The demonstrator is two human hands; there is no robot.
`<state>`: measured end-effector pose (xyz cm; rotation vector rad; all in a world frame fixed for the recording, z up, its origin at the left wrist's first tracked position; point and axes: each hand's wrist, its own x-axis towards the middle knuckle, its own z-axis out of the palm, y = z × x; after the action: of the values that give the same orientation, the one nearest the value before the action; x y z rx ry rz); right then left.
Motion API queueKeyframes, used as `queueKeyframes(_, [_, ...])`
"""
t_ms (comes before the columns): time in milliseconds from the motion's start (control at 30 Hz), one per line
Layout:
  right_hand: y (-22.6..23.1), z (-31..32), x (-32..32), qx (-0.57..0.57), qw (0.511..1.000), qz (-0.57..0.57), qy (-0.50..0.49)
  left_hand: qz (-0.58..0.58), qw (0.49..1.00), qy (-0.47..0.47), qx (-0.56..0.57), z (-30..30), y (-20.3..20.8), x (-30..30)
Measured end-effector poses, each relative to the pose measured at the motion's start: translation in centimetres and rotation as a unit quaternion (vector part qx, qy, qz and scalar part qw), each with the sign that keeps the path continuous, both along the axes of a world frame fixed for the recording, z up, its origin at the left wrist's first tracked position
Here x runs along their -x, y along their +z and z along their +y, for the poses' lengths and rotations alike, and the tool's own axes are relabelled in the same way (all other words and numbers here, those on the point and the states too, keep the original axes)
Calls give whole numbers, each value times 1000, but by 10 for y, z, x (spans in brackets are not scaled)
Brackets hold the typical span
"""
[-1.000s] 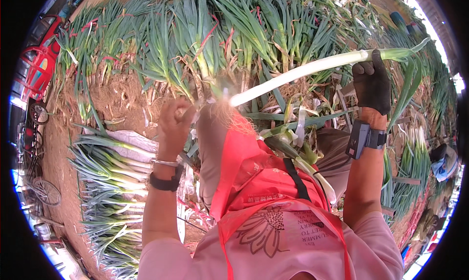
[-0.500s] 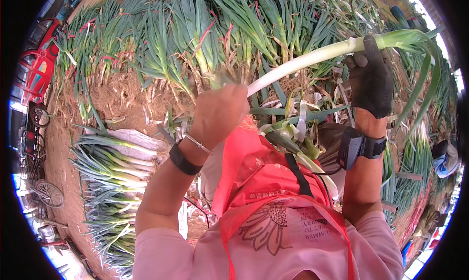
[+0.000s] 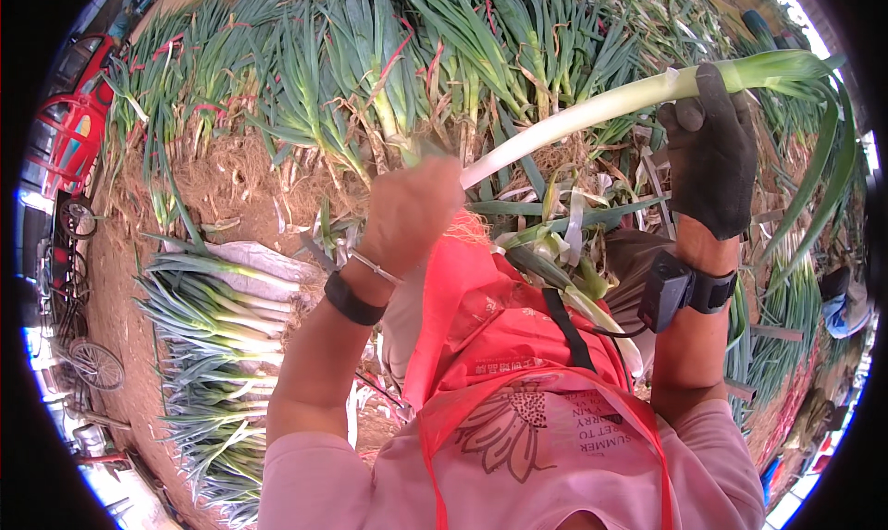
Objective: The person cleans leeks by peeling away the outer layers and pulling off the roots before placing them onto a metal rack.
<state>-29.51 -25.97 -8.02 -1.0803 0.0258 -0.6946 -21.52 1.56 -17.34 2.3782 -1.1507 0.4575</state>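
A long leek [image 3: 592,114] with a white stem and green leaves slants up across the view. My bare left hand [image 3: 416,206], somewhat blurred, is closed at its white lower end, hiding that tip. In a dark glove, my right hand [image 3: 710,151] grips the stem near the green leaves, one finger laid over it. The leaves [image 3: 819,169] droop past the glove on the right. Pale roots [image 3: 470,227] lie on the red apron [image 3: 499,317] just below my left hand. Beside my left wrist a flat grey strip sticks out; its kind is unclear.
Bundles of untrimmed leeks [image 3: 370,77] with roots lie in a row ahead. Cleaner leeks [image 3: 222,317] are stacked on the ground at left, partly on a white sheet [image 3: 264,260]. Peeled leaves [image 3: 564,215] litter the ground before me. A bicycle [image 3: 95,365] stands far left.
The leek and my right hand have shifted slightly right. My left hand has moved a little left and stays closed at the lower end.
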Motion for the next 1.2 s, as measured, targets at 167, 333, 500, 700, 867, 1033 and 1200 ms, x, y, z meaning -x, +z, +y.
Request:
queueKeyframes(167, [3, -4, 5, 21, 997, -6, 70, 179, 971, 21, 160, 11, -14, -18])
queueKeyframes(333, [-8, -16, 3, -24, 997, 2, 68, 564, 716, 59, 407, 33, -35, -29])
queueKeyframes(500, [-8, -39, 3, 25, 993, 57, 103, 556, 650, 132, 501, 64, -42, -41])
queueKeyframes(700, [-11, -26, 2, 11, 992, 96, 83, 197, 953, 20, 230, 54, -18, -10])
queueKeyframes(867, [-17, -41, -5, 24, 987, 73, 143, 137, 978, -28, 153, 42, -19, -17])
queueKeyframes(1033, [-22, -45, -14, 14, 992, 113, 62, 170, 979, -56, 97, 47, -13, -30])
queueKeyframes(1200, [-26, -65, -22, 34, 987, 96, 127, 200, 973, -82, 84, 44, -10, -37])
